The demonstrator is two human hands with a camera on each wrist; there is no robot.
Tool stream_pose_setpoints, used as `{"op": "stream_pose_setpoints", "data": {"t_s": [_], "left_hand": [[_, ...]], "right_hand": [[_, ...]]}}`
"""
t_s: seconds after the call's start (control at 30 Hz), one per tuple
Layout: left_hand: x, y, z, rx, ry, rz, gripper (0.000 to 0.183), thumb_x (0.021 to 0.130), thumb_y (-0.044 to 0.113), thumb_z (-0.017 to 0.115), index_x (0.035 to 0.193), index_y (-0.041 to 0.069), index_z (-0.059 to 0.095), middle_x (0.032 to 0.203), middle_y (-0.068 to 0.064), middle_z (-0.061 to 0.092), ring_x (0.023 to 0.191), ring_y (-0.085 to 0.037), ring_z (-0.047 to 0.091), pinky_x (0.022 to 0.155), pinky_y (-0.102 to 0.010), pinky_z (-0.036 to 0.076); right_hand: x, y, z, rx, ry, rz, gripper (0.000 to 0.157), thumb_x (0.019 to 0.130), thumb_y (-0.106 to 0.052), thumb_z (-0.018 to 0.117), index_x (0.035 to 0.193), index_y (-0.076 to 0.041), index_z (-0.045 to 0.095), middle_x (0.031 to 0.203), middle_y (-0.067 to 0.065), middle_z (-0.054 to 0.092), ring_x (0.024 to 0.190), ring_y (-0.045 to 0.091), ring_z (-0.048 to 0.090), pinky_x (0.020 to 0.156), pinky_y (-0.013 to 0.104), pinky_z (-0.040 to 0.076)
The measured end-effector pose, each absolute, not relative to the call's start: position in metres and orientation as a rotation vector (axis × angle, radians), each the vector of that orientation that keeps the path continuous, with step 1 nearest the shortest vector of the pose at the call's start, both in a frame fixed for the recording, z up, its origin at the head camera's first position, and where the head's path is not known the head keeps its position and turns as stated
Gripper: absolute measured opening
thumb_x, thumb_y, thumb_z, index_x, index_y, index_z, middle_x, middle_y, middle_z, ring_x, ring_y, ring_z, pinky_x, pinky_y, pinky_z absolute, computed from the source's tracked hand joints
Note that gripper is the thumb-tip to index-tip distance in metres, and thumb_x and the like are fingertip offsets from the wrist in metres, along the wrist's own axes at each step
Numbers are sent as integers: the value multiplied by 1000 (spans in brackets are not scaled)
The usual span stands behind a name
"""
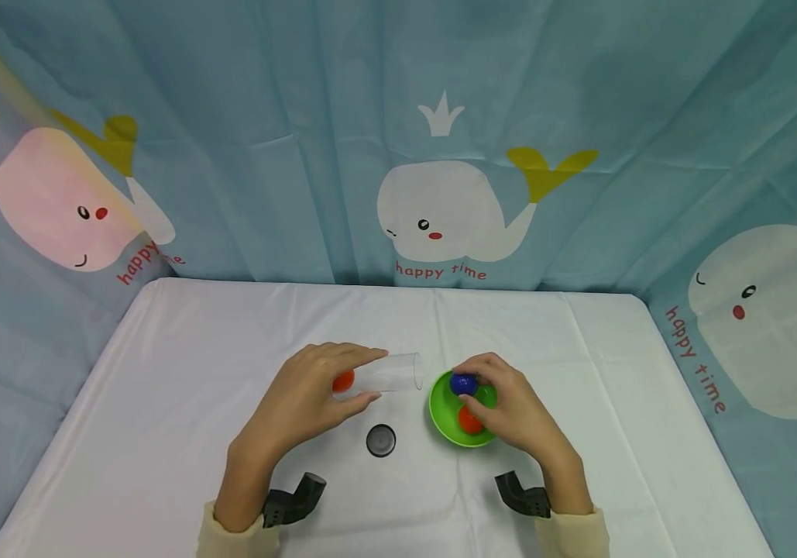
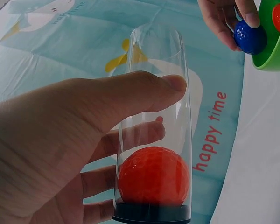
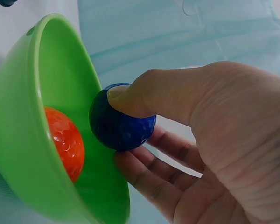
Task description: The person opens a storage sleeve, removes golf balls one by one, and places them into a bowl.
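Observation:
My left hand (image 1: 314, 391) grips a clear plastic tube (image 2: 154, 116) with its thumb and fingers. In the head view the tube lies sideways, its open end toward the right. An orange-red golf ball (image 2: 153, 176) sits inside at the tube's dark-capped base. My right hand (image 1: 513, 399) pinches a blue golf ball (image 3: 121, 119) between thumb and fingers at the green bowl (image 3: 18, 135). Inside that bowl rests an orange golf ball (image 3: 65, 143). Part of the orange ball is hidden by the bowl's rim in the right wrist view.
A round black cap (image 1: 380, 440) lies on the white tablecloth (image 1: 342, 496) between the two hands, nearer the left one. Behind the table hangs a blue curtain (image 1: 245, 209) printed with whales. Black wrist mounts (image 1: 293, 500) are strapped at both forearms.

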State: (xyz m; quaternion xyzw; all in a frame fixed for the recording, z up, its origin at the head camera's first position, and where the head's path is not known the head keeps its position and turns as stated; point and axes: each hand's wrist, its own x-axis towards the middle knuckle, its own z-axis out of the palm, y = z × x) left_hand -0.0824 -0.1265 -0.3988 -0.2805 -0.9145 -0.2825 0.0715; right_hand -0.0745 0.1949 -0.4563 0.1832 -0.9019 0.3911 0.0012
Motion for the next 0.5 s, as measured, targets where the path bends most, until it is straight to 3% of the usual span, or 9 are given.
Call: {"op": "stream_pose_setpoints", "data": {"t_s": [0.5], "left_hand": [[-84, -127, -399, -833, -2763, -860, 53, 85, 34, 91, 135, 29, 74, 128, 11, 77, 118, -15, 74, 103, -46, 58]], "right_hand": [[-74, 196, -451, 551, -2748, 1226, 31, 92, -2, 79, 122, -7, 74, 123, 5, 73, 110, 24, 74, 96, 45, 63]]}}
